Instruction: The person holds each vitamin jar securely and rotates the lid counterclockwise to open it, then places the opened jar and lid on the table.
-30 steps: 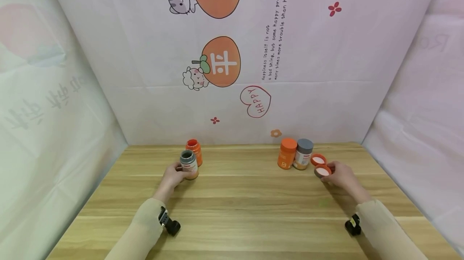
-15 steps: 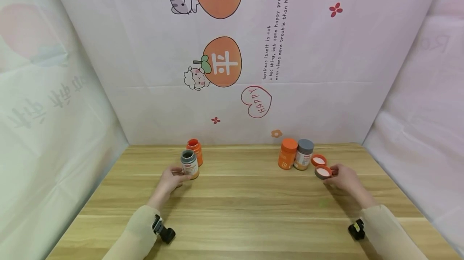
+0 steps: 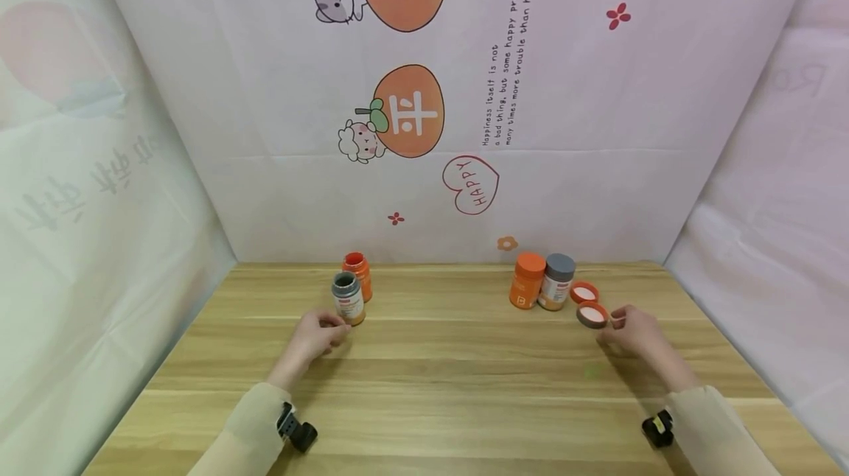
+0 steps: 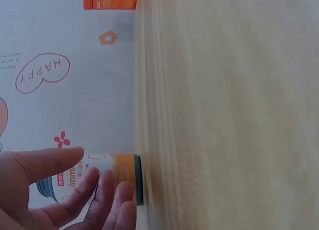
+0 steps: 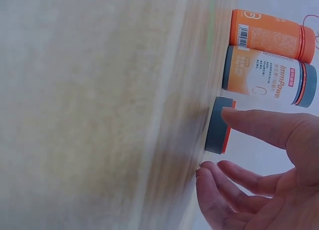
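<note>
An uncapped grey-necked supplement bottle stands upright at the back left. Just in front of it is my left hand, its fingers loosely bent and not gripping it; in the left wrist view the thumb and fingers spread apart before the bottle. Behind that bottle stands an uncapped orange bottle. On the right, a grey lid lies with its orange-rimmed, white inside up. My right hand is beside this lid, thumb and fingers parted around nothing. An orange lid rests behind the grey one, also inside up.
Left of the lids, a capped orange bottle and a capped grey-lidded bottle stand close together. A printed white cloth rises behind the wooden table, with white cloth at both sides too.
My left hand has let go of the grey-necked bottle and drawn back toward me. My right hand has released the grey lid and moved slightly right. The bottles and lids stay in place.
</note>
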### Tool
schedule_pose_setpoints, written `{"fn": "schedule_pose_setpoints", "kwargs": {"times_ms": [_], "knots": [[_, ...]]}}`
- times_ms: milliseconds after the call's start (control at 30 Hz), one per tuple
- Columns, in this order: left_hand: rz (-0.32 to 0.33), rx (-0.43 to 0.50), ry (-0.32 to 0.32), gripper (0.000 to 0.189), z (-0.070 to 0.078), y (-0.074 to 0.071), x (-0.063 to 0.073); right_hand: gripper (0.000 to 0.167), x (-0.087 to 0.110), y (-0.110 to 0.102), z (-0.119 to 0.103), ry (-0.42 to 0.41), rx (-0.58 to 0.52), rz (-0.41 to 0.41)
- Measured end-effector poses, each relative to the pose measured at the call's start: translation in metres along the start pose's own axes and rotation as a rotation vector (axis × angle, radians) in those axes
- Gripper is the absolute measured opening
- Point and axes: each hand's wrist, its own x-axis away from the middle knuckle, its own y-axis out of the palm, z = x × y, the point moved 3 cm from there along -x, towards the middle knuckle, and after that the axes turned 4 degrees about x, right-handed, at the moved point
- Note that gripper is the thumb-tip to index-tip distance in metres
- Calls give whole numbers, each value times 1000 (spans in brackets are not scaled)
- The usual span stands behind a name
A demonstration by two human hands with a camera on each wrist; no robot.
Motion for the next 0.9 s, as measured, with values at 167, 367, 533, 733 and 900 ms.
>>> {"fn": "schedule_pose_setpoints", "kwargs": {"times_ms": [167, 367, 533, 733, 900], "knots": [[-18, -50, 43, 12, 7, 6, 5, 68, 8, -2, -2, 36, -14, -35], [-17, -151, 133, 10, 16, 16, 10, 59, 15, 0, -6, 15, 24, -33], [-8, -244, 210, 9, 25, 26, 13, 48, 18, 4, -12, -37, 65, 8], [-31, -242, 249, 9, 34, 39, 13, 40, 19, 9, -20, -76, 90, 42], [-31, -242, 286, 7, 41, 47, 11, 43, 20, 12, -27, -90, 76, 34]]}}
